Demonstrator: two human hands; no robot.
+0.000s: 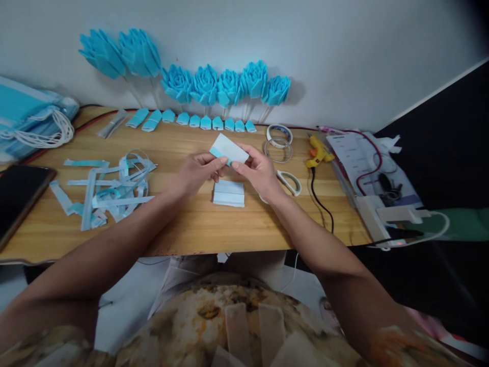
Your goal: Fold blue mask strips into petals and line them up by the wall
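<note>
My left hand [198, 172] and my right hand [256, 169] both pinch a small white rectangle of mask fabric [229, 148] with a blue folded edge, held just above the wooden table [198, 224]. Under the hands lies a small stack of cut white-blue pieces [228, 193]. A row of folded blue petals [206, 121] runs along the back of the table. Behind them, finished blue fabric flowers [225, 84] lean on the wall.
Cut mask strips and ear loops [109, 188] lie at left, a stack of face masks [30, 120] far left, a dark phone [19, 196] at the left edge. Tape rolls [278, 142], scissors [289, 182], a yellow glue gun [318, 151] and a power strip [382, 214] sit right.
</note>
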